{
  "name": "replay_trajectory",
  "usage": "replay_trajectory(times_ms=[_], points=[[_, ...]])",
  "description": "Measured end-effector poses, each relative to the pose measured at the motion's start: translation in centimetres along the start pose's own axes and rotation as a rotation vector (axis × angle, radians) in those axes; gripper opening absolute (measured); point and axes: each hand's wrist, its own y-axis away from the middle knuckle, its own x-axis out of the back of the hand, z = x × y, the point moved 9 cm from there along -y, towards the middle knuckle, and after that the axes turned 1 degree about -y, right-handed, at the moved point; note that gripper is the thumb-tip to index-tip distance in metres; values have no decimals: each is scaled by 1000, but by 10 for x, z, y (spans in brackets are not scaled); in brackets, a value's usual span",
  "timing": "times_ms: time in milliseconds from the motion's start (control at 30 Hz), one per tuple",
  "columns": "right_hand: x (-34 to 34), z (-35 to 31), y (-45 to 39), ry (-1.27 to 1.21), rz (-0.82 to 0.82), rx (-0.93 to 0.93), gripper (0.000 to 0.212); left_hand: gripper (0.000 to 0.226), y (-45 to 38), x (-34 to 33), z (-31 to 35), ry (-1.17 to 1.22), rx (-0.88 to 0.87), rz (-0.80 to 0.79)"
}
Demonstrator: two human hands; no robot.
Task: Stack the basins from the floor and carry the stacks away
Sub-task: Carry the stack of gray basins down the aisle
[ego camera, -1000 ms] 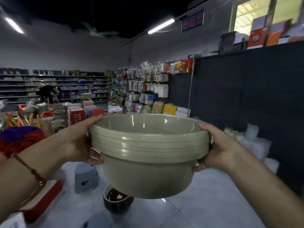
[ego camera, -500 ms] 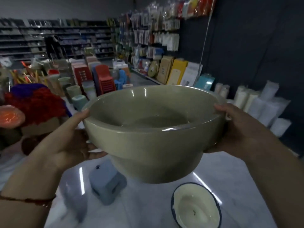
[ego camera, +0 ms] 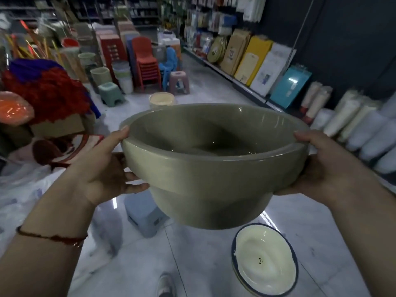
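Above floor, centre: olive basin stack (ego camera: pixel 212 168), probably nested, clamped at rim by left hand (ego camera: pixel 102 168) and right hand (ego camera: pixel 327 166); trip risk from blue step stool (ego camera: pixel 145 213) and white enamel basin (ego camera: pixel 264 259) underfoot.

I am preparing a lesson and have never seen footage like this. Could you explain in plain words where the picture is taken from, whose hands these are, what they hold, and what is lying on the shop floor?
There is no machine here. A person wears a wide-angle camera on the head, looking forward and down, so the two bare arms reaching in are the wearer's own. The left hand and the right hand grip opposite sides of an olive-green basin stack, thumbs over the rim, lifted clear of the floor. Below, on the pale tiled floor, sit a cream basin with a blue rim, a small blue-grey step stool, and further off a cream tub. The wearer's shoe shows at the bottom edge. Stacked chairs and shelves of goods fill the background.
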Motion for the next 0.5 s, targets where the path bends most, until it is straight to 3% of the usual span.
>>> replay_trajectory(times_ms=[200, 367, 500], points=[[-77, 9, -80, -9, 29, -43, 47, 54, -79, 45, 46, -43, 53, 71], [-114, 27, -134, 2, 101, -81, 36, 71, -146, 67, 81, -130, 97, 46], [-117, 32, -168, -11, 127, -113, 42, 65, -189, 60, 94, -174, 119, 0]])
